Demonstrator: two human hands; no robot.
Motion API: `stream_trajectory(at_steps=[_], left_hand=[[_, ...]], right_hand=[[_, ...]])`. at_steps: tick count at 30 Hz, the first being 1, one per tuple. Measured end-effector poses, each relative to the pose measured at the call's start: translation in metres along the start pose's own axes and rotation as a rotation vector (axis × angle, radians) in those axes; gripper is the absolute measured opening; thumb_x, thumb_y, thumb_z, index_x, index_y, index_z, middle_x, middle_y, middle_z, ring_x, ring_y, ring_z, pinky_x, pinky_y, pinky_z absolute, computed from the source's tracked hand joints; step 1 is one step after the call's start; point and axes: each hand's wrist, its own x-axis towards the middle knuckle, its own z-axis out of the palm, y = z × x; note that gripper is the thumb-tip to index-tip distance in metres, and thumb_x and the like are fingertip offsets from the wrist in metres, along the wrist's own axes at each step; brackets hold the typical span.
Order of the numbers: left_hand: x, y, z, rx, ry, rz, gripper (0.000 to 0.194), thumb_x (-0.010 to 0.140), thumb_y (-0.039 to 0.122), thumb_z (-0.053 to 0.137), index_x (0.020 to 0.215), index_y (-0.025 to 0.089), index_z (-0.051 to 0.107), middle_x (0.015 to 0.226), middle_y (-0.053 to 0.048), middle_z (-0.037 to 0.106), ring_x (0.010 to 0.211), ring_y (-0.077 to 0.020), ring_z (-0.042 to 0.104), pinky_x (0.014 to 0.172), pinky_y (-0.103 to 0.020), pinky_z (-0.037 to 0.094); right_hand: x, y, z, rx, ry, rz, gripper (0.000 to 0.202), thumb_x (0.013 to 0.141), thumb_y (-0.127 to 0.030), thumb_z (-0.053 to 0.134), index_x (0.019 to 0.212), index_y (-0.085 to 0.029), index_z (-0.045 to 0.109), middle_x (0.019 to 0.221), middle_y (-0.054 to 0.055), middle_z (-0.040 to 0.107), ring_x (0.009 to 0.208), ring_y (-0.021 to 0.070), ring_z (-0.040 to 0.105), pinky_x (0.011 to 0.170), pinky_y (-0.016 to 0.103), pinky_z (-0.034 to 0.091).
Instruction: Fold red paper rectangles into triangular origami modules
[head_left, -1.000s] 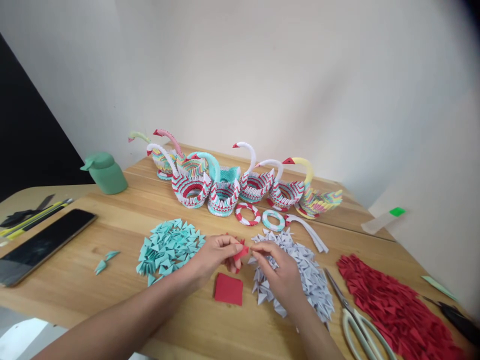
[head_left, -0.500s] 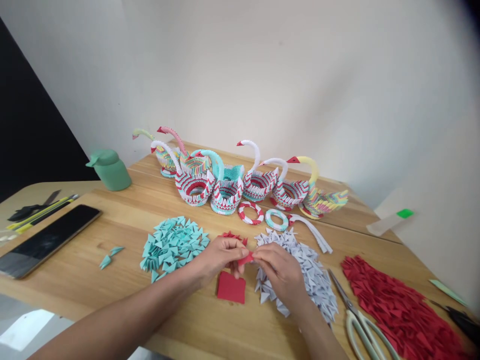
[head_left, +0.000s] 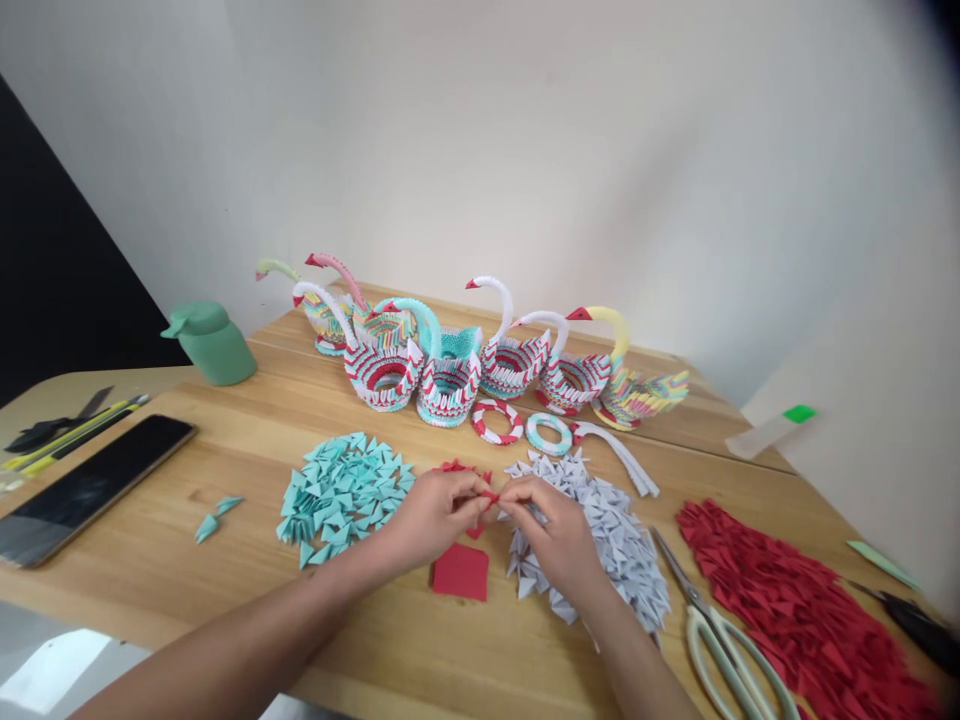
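Note:
Between my fingertips is a small folded piece of red paper (head_left: 491, 498), mostly covered by the fingers. My left hand (head_left: 442, 513) pinches it from the left, and my right hand (head_left: 553, 525) pinches it from the right. Just below them a stack of red paper rectangles (head_left: 460, 573) lies on the wooden table (head_left: 420, 650). A few red folded pieces (head_left: 455, 466) show behind my left hand. Teal folded paper triangles (head_left: 345, 495) are heaped to the left. Partly under my right hand spreads a heap of pale grey-lilac triangles (head_left: 619, 535).
Several folded-paper swans (head_left: 450, 385) stand along the back, with two paper rings (head_left: 497, 422) and a white swan neck (head_left: 619, 455) before them. Scissors (head_left: 724, 640) and a red triangle heap (head_left: 795, 600) lie right. A phone (head_left: 97, 490) and green jug (head_left: 214, 345) are left.
The red paper between my fingers now shows smaller and folded narrower. My hands have come closer together, and the whole view has shifted slightly.

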Motion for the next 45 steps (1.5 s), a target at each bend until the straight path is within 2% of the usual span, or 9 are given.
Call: stream_trajectory(at_steps=[4, 10, 15, 23, 28, 31, 34, 39, 45], left_hand=[[0.001, 0.001, 0.001, 0.032, 0.031, -0.001, 0.015, 0.079, 0.027, 0.059, 0.075, 0.017, 0.068, 0.063, -0.001, 0.063, 0.056, -0.013, 0.053, 0.054, -0.021, 0.036], [0.004, -0.005, 0.002, -0.36, -0.093, -0.164, 0.027, 0.077, 0.041, 0.061, 0.072, 0.015, 0.06, 0.065, -0.004, 0.064, 0.055, -0.0127, 0.055, 0.058, -0.024, 0.045], [0.002, -0.002, 0.0, -0.193, -0.081, -0.083, 0.025, 0.08, 0.036, 0.06, 0.067, 0.014, 0.059, 0.061, 0.0, 0.059, 0.053, -0.0093, 0.048, 0.052, -0.02, 0.037], [0.006, -0.013, 0.0, -0.223, -0.079, -0.171, 0.027, 0.081, 0.039, 0.056, 0.071, 0.014, 0.059, 0.06, -0.001, 0.06, 0.049, -0.0092, 0.049, 0.049, -0.02, 0.039], [0.004, -0.006, 0.0, -0.151, -0.069, -0.131, 0.021, 0.079, 0.032, 0.057, 0.067, 0.014, 0.059, 0.059, 0.0, 0.058, 0.052, -0.0091, 0.048, 0.052, -0.019, 0.039], [0.002, -0.001, 0.002, -0.19, -0.103, -0.117, 0.016, 0.076, 0.03, 0.062, 0.078, 0.013, 0.063, 0.06, 0.001, 0.059, 0.054, -0.0097, 0.049, 0.054, -0.019, 0.039], [0.001, 0.001, 0.003, -0.198, -0.108, -0.072, 0.016, 0.076, 0.027, 0.064, 0.084, 0.014, 0.066, 0.063, 0.001, 0.06, 0.057, -0.0105, 0.051, 0.056, -0.02, 0.04], [0.0, 0.002, 0.002, -0.102, -0.045, 0.031, 0.017, 0.079, 0.028, 0.063, 0.072, 0.013, 0.067, 0.063, -0.001, 0.062, 0.059, -0.0117, 0.054, 0.058, -0.02, 0.041], [0.0, 0.004, 0.004, -0.071, -0.021, 0.016, 0.021, 0.079, 0.031, 0.063, 0.069, 0.013, 0.067, 0.06, -0.001, 0.061, 0.056, -0.0113, 0.052, 0.056, -0.02, 0.04]], right_hand=[[-0.001, 0.0, 0.004, 0.124, 0.036, 0.191, 0.008, 0.085, -0.024, 0.058, 0.078, -0.021, 0.061, 0.074, 0.0, 0.064, 0.07, 0.0159, 0.06, 0.068, 0.027, 0.045], [-0.002, -0.005, 0.01, 0.389, -0.002, 0.251, 0.011, 0.084, -0.029, 0.057, 0.091, -0.02, 0.056, 0.073, -0.002, 0.057, 0.067, 0.0134, 0.055, 0.061, 0.025, 0.043], [-0.003, -0.011, 0.006, 0.272, -0.051, 0.245, 0.014, 0.086, -0.03, 0.057, 0.096, -0.021, 0.06, 0.072, -0.002, 0.057, 0.07, 0.0145, 0.055, 0.067, 0.027, 0.043], [0.0, -0.003, 0.0, 0.358, 0.007, 0.353, 0.027, 0.086, -0.037, 0.057, 0.106, -0.02, 0.064, 0.076, -0.001, 0.055, 0.071, 0.0152, 0.054, 0.067, 0.027, 0.043], [0.0, -0.002, 0.0, 0.326, -0.051, 0.38, 0.023, 0.082, -0.04, 0.061, 0.086, -0.018, 0.067, 0.067, -0.002, 0.053, 0.063, 0.0139, 0.049, 0.06, 0.026, 0.038], [0.0, -0.003, -0.002, 0.339, -0.041, 0.403, 0.028, 0.082, -0.043, 0.059, 0.071, -0.018, 0.062, 0.062, -0.003, 0.052, 0.058, 0.0122, 0.046, 0.056, 0.025, 0.035], [-0.001, -0.005, -0.004, 0.395, -0.023, 0.421, 0.03, 0.083, -0.045, 0.059, 0.069, -0.018, 0.059, 0.061, -0.003, 0.053, 0.057, 0.0114, 0.046, 0.056, 0.024, 0.035], [0.0, -0.009, -0.005, 0.428, -0.052, 0.423, 0.03, 0.082, -0.044, 0.059, 0.069, -0.017, 0.058, 0.06, -0.003, 0.053, 0.057, 0.0115, 0.045, 0.055, 0.024, 0.034], [-0.001, -0.009, -0.003, 0.375, -0.057, 0.39, 0.029, 0.083, -0.042, 0.057, 0.069, -0.017, 0.058, 0.06, -0.004, 0.049, 0.056, 0.0107, 0.042, 0.054, 0.023, 0.031]])
